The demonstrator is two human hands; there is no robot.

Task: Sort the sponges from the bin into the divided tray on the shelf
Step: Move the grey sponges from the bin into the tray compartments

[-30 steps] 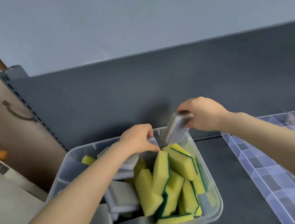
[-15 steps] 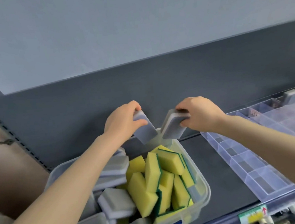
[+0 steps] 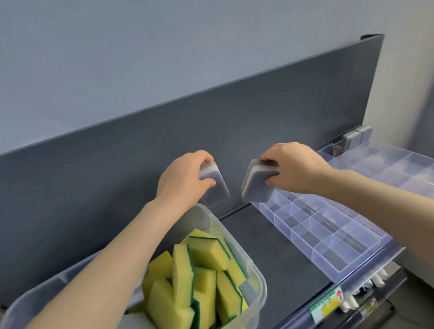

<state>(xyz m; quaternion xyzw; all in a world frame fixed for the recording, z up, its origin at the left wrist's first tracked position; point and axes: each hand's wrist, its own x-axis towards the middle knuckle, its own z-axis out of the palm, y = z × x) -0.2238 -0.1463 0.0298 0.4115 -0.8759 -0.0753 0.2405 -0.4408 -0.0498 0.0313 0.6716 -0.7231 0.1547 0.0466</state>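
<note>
1 dark shelf [image 3: 274, 252] carried the divided tray [image 3: 335, 242] at its right end and the bin [image 3: 258, 276] of yellow sponges [image 3: 185, 278] at its left front. Above the shelf's back edge between them, the left hand [image 3: 182, 181] pinched a grey sponge [image 3: 214, 189], thumb against fingers; the right hand [image 3: 295, 169] pinched a second grey sponge [image 3: 257, 186] likewise.

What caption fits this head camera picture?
Left hand holds a gray sponge above the bin; right hand holds a second sponge by the divided tray.
</note>
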